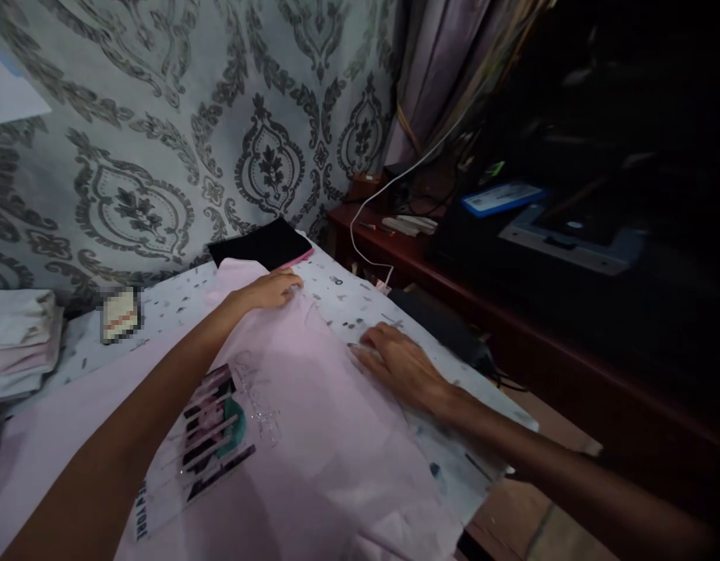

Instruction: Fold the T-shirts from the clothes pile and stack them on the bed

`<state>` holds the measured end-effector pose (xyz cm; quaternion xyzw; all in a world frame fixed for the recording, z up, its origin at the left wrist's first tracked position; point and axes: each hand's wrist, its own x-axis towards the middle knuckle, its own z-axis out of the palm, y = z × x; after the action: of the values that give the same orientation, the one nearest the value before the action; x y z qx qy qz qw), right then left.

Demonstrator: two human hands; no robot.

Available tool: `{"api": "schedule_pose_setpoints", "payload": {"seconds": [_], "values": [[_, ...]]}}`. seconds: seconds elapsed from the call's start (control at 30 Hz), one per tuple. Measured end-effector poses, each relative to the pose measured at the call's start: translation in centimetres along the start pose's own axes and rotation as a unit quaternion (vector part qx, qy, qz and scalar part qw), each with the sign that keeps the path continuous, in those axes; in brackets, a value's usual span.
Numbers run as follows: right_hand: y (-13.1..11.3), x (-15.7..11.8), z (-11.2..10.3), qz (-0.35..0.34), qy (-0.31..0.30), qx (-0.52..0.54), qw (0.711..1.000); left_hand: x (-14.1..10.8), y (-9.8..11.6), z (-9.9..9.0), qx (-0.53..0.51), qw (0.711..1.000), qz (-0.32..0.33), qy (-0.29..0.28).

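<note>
A light pink T-shirt lies spread over a white, dark-flecked cloth surface. Its front carries a dark picture print with a green patch and lettering that ends in "YORK". My left hand rests at the far edge of the shirt, fingers laid over the fabric with the tips slightly bent. At the shirt's right side, my right hand is open, its fingers stretched toward the cloth's edge; it looks a little blurred. Just beyond my left hand is a folded black cloth with a pink edge.
Folded clothes are stacked at the left, near a small pixelated item. To the right runs a dark red wooden desk with a blue-edged item on it. A white cable hangs down by the patterned wall.
</note>
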<state>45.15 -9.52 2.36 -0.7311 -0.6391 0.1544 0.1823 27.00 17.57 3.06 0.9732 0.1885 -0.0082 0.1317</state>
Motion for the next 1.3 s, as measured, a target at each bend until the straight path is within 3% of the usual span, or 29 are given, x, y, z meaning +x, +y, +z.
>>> {"api": "schedule_pose_setpoints", "payload": {"seconds": [0.07, 0.17, 0.4, 0.7, 0.8, 1.03, 1.2, 1.3], "values": [[0.1, -2.5, 0.0, 0.007, 0.004, -0.007, 1.000, 0.5, 0.6, 0.0, -0.009, 1.000, -0.010, -0.017], [0.0, -4.0, 0.3, 0.015, 0.005, -0.002, 1.000, 0.8, 1.6, -0.4, -0.035, 0.997, -0.047, -0.046], [-0.5, -3.7, 0.2, 0.048, -0.008, 0.085, 0.995, 1.3, 3.6, -0.8, -0.069, 0.993, -0.065, -0.065], [0.3, -3.7, 0.1, 0.043, -0.025, 0.162, 0.986, 2.0, 4.0, -1.3, -0.152, 0.974, -0.090, -0.141], [0.5, -3.7, 0.0, 0.038, -0.026, 0.174, 0.984, 2.2, 4.1, -1.1, -0.160, 0.978, -0.073, -0.112], [1.4, -3.5, -1.4, 0.041, 0.003, 0.155, 0.987, 2.5, 4.4, 0.2, -0.157, 0.986, -0.053, 0.022], [2.6, -3.5, -1.3, 0.050, -0.027, 0.066, 0.996, 2.8, 5.2, 2.2, -0.121, 0.988, -0.059, 0.075], [2.7, -2.8, -1.4, 0.043, -0.036, 0.017, 0.998, 2.4, 4.4, 2.1, -0.100, 0.988, -0.075, 0.095]]}}
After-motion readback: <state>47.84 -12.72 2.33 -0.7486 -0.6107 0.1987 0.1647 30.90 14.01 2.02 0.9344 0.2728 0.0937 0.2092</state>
